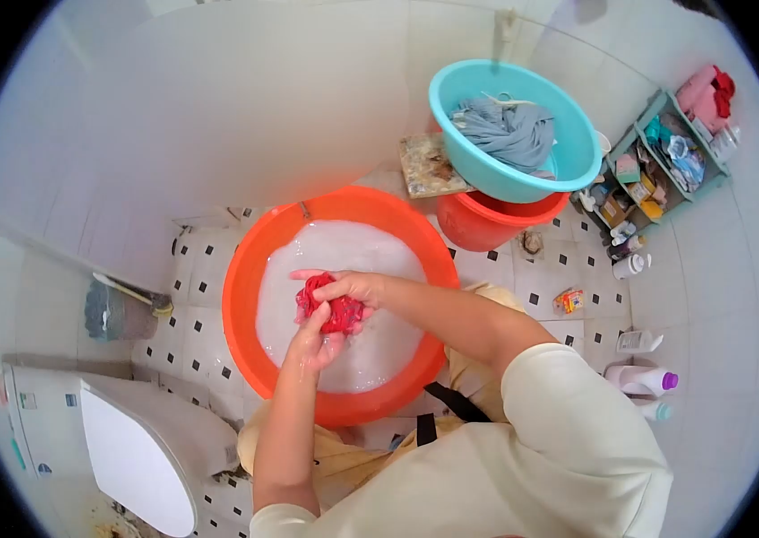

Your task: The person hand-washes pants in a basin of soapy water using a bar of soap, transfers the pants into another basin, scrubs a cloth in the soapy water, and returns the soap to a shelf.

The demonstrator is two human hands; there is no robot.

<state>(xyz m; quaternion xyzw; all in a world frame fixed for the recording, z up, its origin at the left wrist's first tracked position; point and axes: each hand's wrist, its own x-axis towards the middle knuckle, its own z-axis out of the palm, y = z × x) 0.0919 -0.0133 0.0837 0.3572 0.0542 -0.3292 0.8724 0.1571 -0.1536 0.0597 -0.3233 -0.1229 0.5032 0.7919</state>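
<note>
A bunched, wet red cloth (344, 316) with small pale marks is held between both hands above an orange basin (247, 336). White suds (379, 359) cover the water in the basin. My left hand (315, 339) grips the cloth from below and the near side, thumb pressed against it. From the right, my right hand (357, 287) is closed over the cloth's upper part, with some fingers stretched past it to the left. Part of the cloth is hidden under the fingers, so its exact kind cannot be made out.
A turquoise basin (581, 170) with grey-blue clothing (509, 134) sits on a red bucket (474, 224) at the upper right. A shelf (711, 179) with bottles and packets stands beyond. Detergent bottles (644, 380) line the right wall. A white toilet (142, 457) is at lower left.
</note>
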